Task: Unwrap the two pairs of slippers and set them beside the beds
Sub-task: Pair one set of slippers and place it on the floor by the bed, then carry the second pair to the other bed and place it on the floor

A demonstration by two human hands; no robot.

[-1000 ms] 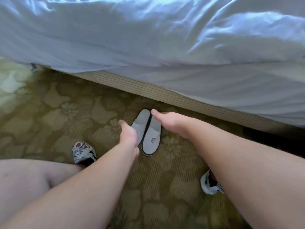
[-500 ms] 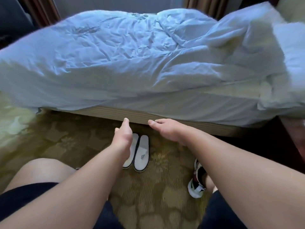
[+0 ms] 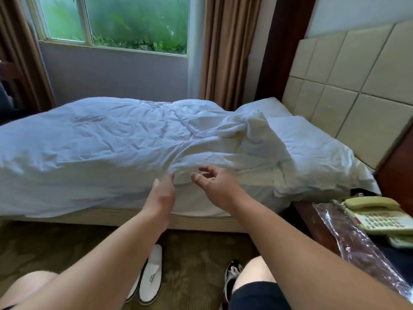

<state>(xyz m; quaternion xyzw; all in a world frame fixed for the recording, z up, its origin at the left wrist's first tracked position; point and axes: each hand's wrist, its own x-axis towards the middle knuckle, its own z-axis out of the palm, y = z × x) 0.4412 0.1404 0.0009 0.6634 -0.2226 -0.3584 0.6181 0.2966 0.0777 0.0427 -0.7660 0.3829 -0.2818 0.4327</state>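
Carpet (image 3: 67,247) beside the bed (image 3: 89,142), window (image 3: 116,21) beyond.
Slippers (image 3: 152,278) lie lengthwise toward the bed; your left hand (image 3: 162,195) and right hand (image 3: 214,184) are spread loose.

Wht slippers (image 3: 151,278), wht duvet (image 3: 107,142), brn patterned carpet (image 3: 196,253).

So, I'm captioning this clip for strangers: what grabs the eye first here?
The rumpled white bed fills the middle, with the left hand and right hand raised empty before its near edge. Below, a pair of white slippers lies side by side on the carpet by the bed; at right, a crinkled plastic wrapper lies beside a phone.
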